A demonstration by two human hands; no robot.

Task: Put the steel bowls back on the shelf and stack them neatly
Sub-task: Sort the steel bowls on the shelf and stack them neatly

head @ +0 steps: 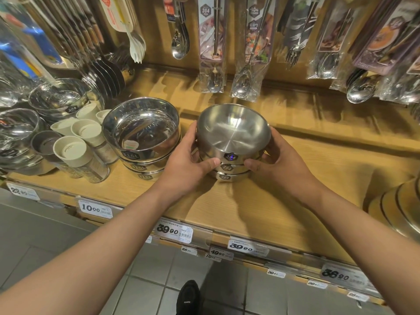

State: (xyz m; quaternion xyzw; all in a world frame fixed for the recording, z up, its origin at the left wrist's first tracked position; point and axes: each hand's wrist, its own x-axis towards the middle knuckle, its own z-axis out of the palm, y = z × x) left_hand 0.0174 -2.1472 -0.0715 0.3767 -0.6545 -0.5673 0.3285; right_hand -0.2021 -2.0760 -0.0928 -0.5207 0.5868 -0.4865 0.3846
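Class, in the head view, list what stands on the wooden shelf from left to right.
Glass bowls → white-lidded jars → stack of 316L bowls → left hand → stack of 304 bowls → right hand → gold-toned stack at the right edge.

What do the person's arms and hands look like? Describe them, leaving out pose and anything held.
Both forearms are bare up to the frame edge, with no sleeve in sight. The left hand and right hand wear no gloves, and no watch, bracelet or ring shows. Thumbnails look short and unpainted.
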